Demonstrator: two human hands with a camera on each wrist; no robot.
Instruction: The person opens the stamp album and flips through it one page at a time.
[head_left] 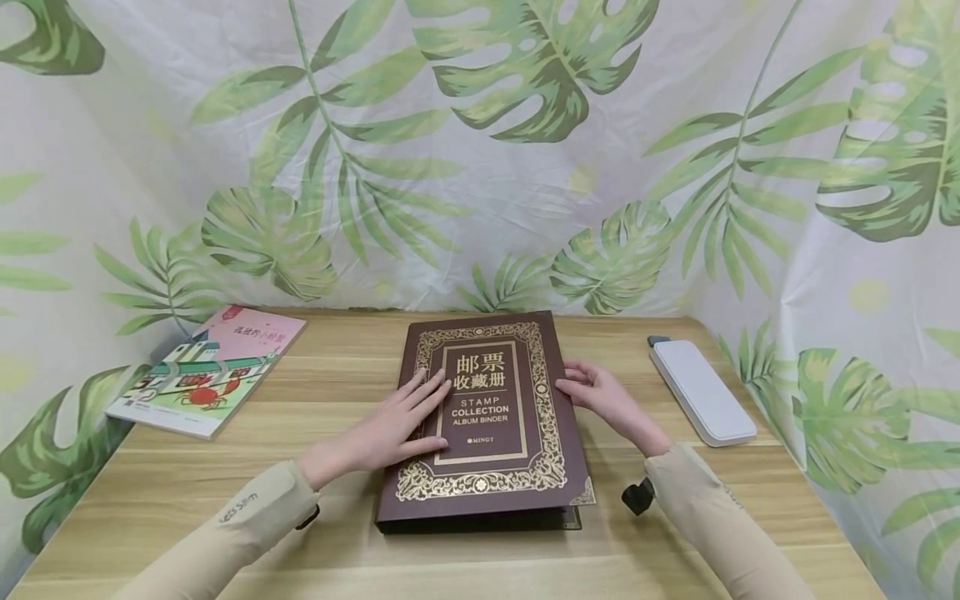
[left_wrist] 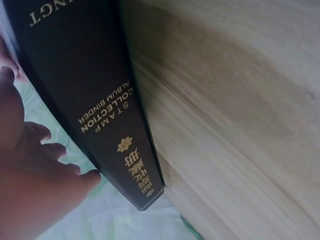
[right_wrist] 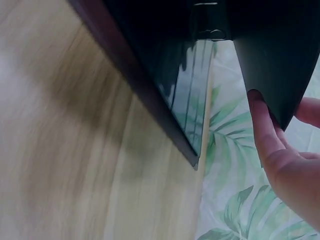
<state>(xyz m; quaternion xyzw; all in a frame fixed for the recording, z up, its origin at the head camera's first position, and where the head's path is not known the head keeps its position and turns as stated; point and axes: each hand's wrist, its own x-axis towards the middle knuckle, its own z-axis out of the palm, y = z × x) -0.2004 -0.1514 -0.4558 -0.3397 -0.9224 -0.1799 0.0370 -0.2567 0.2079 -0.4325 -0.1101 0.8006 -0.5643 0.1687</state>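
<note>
A dark maroon stamp album (head_left: 480, 454) with gold lettering and an ornate gold border lies at the middle of the table. My left hand (head_left: 393, 425) rests on the left part of its front cover, fingers spread and straight. The spine (left_wrist: 95, 95), with gold print, shows in the left wrist view. At the right edge, my right hand (head_left: 606, 398) pinches the front cover between thumb and fingers. The right wrist view shows this cover (right_wrist: 272, 60) raised from the rest of the album, with glossy clear sleeves (right_wrist: 192, 100) inside.
On the left of the wooden table (head_left: 300, 533) lies a picture book (head_left: 251, 333) with a red crab on its cover. A long white case (head_left: 705, 392) lies at the right. Leaf-patterned cloth (head_left: 480, 183) hangs behind and at both sides.
</note>
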